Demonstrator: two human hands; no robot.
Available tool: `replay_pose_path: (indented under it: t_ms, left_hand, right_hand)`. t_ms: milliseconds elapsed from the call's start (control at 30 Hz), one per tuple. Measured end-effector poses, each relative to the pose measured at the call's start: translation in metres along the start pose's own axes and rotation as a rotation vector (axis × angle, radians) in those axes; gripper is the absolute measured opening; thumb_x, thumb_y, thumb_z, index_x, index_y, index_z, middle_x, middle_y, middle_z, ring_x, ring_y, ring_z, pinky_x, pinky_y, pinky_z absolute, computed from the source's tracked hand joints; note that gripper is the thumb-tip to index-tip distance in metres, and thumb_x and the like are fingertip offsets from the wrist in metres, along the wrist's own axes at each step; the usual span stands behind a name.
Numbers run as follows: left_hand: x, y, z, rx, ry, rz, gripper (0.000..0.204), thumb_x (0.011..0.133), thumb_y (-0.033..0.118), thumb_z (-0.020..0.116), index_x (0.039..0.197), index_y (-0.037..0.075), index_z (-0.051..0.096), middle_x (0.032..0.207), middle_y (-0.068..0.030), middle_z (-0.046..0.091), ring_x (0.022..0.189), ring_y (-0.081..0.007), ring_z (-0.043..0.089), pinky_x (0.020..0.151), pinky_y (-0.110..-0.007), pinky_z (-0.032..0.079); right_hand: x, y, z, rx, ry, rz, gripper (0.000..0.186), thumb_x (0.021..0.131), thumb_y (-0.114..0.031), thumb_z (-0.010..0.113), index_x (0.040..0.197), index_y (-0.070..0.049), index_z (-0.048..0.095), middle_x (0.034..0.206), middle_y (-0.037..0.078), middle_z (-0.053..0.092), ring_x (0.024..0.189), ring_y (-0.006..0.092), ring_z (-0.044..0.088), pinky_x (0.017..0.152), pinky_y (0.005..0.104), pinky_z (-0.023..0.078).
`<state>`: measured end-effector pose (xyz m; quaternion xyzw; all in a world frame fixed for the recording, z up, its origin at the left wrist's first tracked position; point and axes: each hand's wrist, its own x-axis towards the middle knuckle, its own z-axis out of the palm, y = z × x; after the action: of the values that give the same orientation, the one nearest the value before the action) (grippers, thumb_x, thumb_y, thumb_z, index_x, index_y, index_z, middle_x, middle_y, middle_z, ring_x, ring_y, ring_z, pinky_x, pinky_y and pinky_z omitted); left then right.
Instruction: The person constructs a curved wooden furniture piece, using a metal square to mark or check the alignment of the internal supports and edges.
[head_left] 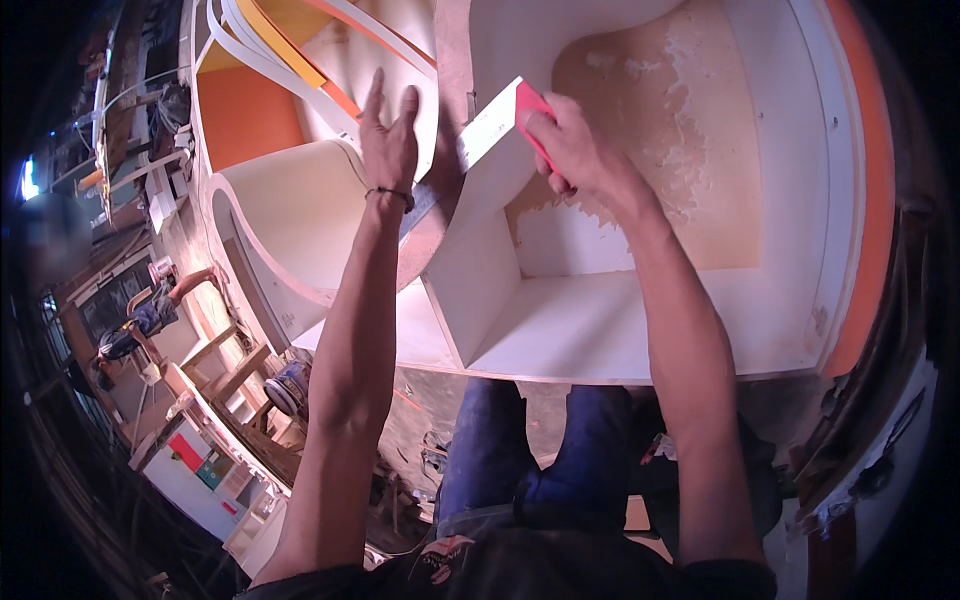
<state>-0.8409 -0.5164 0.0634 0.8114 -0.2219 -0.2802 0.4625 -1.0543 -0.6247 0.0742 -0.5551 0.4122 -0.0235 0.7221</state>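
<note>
My right hand [575, 148] grips the red handle of a scraper [490, 125]. Its broad, pale blade points left and down toward the divider's wooden edge [455, 160]. My left hand [388, 135] holds nothing, its fingers apart, over the left section beside a curved white panel [300, 195]. A dark band circles that wrist. Beneath my right forearm, a tan patch with ragged edges [640, 130] covers part of the white compartment's inner surface. Whether the blade touches the divider I cannot tell.
Orange and white strips [275, 50] lie across the upper left section, near an orange panel [245, 112]. An orange edge [868, 190] bounds the cabinet's right side. A person [150, 315] is at the left, among wooden frames and a round tin [287, 390].
</note>
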Motion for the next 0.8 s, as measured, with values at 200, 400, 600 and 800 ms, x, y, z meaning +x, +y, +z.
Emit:
replay_pose_path:
  t_ms: [200,400,600,800]
  left_hand:
    - [-0.003,0.0,0.01,0.213,-0.363,0.079,0.094,0.07,0.049,0.097,0.14,-0.002,0.061,0.11,-0.0193,0.078,0.102,-0.024,0.074,0.094,-0.035,0.056]
    - [-0.012,0.005,0.016,0.113,-0.311,0.104,0.067,0.078,0.03,0.095,0.129,-0.003,0.067,0.114,-0.0121,0.077,0.1,-0.0172,0.071,0.089,-0.031,0.056]
    - [-0.01,0.007,0.016,0.06,-0.262,0.057,0.061,0.079,0.023,0.093,0.129,-0.003,0.069,0.114,-0.0129,0.079,0.098,-0.0166,0.074,0.092,-0.032,0.058]
    - [-0.007,0.006,0.014,-0.079,-0.278,-0.026,0.05,0.085,0.024,0.091,0.124,-0.002,0.074,0.108,-0.0075,0.079,0.092,-0.0103,0.069,0.086,-0.029,0.057]
  right_hand:
    - [0.022,-0.025,0.006,-0.096,-0.001,0.033,0.031,0.102,-0.026,0.047,0.101,0.005,0.053,0.067,0.011,0.06,0.046,0.0175,0.057,0.043,0.0361,0.048]
    - [0.035,-0.026,0.007,-0.11,-0.029,0.031,0.032,0.105,-0.033,0.05,0.097,-0.002,0.052,0.065,0.004,0.053,0.042,0.0123,0.047,0.039,0.0316,0.036]
    - [0.046,-0.038,0.003,-0.149,-0.132,0.03,0.027,0.102,-0.028,0.05,0.095,-0.002,0.052,0.065,0.005,0.053,0.042,0.0121,0.047,0.038,0.0315,0.035]
    - [0.058,-0.034,-0.001,-0.172,-0.2,0.058,0.027,0.102,-0.027,0.049,0.096,-0.001,0.053,0.064,0.006,0.054,0.042,0.0132,0.048,0.038,0.0327,0.038]
